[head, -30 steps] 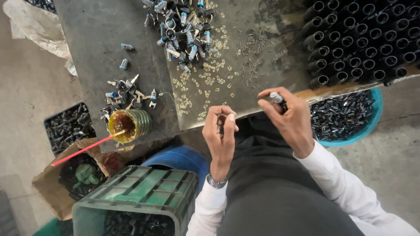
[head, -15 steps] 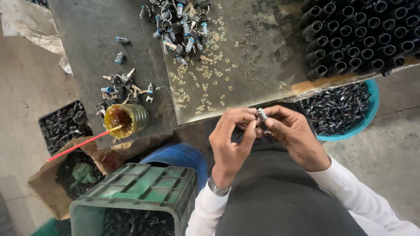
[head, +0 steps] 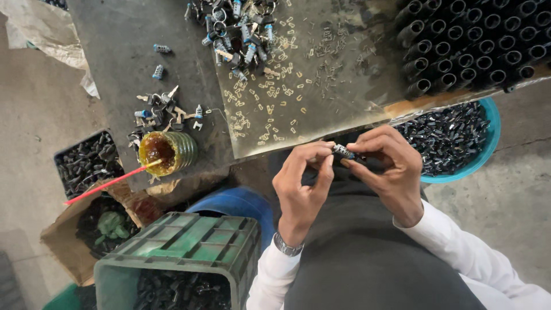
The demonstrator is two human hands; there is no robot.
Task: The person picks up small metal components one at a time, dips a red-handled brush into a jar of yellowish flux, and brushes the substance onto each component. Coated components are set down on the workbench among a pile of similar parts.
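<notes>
both hands met just off the bench's near edge | left hand (head: 301, 183) and right hand (head: 385, 172) fingers pinched shut on small silvery-blue metal cylinder part (head: 343, 151) | tbh best kept level, with steady fingertip pressure

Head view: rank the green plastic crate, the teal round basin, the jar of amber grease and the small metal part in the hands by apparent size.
1. Green plastic crate, though it sits nearer the camera.
2. Teal round basin, partly hidden.
3. Jar of amber grease.
4. Small metal part, pinched between left hand and right hand.

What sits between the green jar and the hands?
In the head view, dark bare tabletop and the metal sheet's near corner lie between the green jar and hands.
</notes>
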